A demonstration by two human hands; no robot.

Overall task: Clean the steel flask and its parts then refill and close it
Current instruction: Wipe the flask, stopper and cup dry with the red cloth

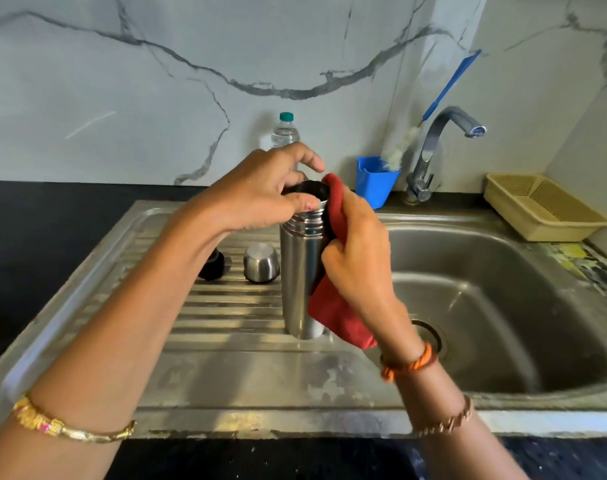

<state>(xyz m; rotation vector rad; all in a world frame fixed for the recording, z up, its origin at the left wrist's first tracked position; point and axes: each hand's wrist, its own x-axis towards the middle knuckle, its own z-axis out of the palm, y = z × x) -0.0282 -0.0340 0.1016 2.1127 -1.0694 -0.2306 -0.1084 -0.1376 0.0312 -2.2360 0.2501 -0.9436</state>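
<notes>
The steel flask [297, 282] stands upright and uncapped on the ribbed drainboard [226, 306] of the sink. My left hand [260, 192] grips its threaded neck at the rim. My right hand [357, 258] holds a red cloth [336, 317] pressed against the flask's right side, from the rim down to near the base. The flask's steel cap cup [261, 262] sits upside down on the drainboard left of the flask. Further left lies the black stopper [212, 265], partly hidden behind my left forearm.
A clear water bottle with a green cap [285, 131] stands behind the flask by the wall. A blue cup [374, 180] holds a blue-handled brush [447, 86] beside the tap [444, 140]. The sink basin [503, 306] lies right; a beige basket [541, 206] sits at far right.
</notes>
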